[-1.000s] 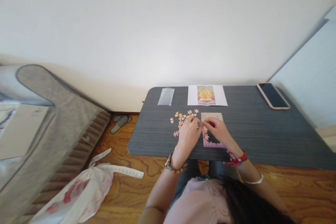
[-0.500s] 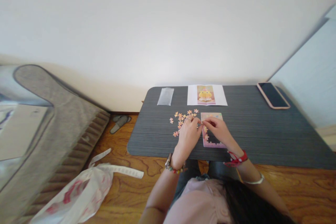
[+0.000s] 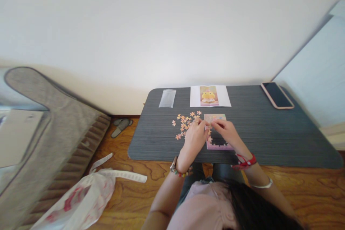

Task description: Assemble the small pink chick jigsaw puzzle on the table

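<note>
A small pink jigsaw puzzle (image 3: 215,118), partly assembled, lies on a dark grey table (image 3: 269,136) in front of me. My left hand (image 3: 194,137) and my right hand (image 3: 228,133) meet above its left edge, fingertips pinched together on what looks like a small puzzle piece. Several loose orange-pink pieces (image 3: 184,123) are scattered just left of the puzzle, beside my left hand. A printed reference picture (image 3: 210,96) of a yellow figure lies beyond the puzzle near the table's far edge.
A clear plastic bag (image 3: 167,98) lies at the table's far left, a phone (image 3: 277,95) at the far right. On the wooden floor to the left are a white and red bag (image 3: 78,197), grey slippers (image 3: 121,125) and a grey mattress (image 3: 48,122).
Both hands have stayed together at the puzzle's left edge, with the fingers shifting slightly. The view has shifted a little, so the table appears slightly further left.
</note>
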A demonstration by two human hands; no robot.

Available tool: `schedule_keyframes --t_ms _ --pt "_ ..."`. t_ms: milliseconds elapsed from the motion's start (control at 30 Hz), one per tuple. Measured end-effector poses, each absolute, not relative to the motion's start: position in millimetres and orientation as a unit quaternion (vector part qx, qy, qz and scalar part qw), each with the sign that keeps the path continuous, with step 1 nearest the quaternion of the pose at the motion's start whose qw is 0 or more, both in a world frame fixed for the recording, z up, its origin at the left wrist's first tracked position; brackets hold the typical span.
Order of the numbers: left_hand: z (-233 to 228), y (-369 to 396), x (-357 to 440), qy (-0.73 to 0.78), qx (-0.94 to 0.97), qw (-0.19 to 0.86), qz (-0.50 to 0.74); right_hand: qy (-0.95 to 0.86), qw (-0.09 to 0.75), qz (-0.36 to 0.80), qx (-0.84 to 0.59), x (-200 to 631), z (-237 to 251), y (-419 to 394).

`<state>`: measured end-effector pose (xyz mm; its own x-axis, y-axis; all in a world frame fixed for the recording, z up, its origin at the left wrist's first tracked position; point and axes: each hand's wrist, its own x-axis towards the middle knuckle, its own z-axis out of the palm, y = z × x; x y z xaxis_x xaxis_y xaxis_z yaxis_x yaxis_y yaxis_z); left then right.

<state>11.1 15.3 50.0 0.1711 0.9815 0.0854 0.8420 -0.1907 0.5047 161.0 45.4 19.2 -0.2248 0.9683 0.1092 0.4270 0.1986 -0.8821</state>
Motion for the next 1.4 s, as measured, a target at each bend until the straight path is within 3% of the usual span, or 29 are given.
schedule_keyframes --t_ms 1067,1267,1400 --pt "27 30 48 0.547 0.777 0.191 0.244 -0.491 0.431 0.515 -0.555 200 -5 39" --pt "24 33 51 0.565 0.75 0.234 0.253 -0.462 0.482 0.484 -0.565 196 -8 32" --pt "23 36 50 0.537 0.753 0.265 0.273 -0.531 0.481 0.402 -0.57 198 -10 29"
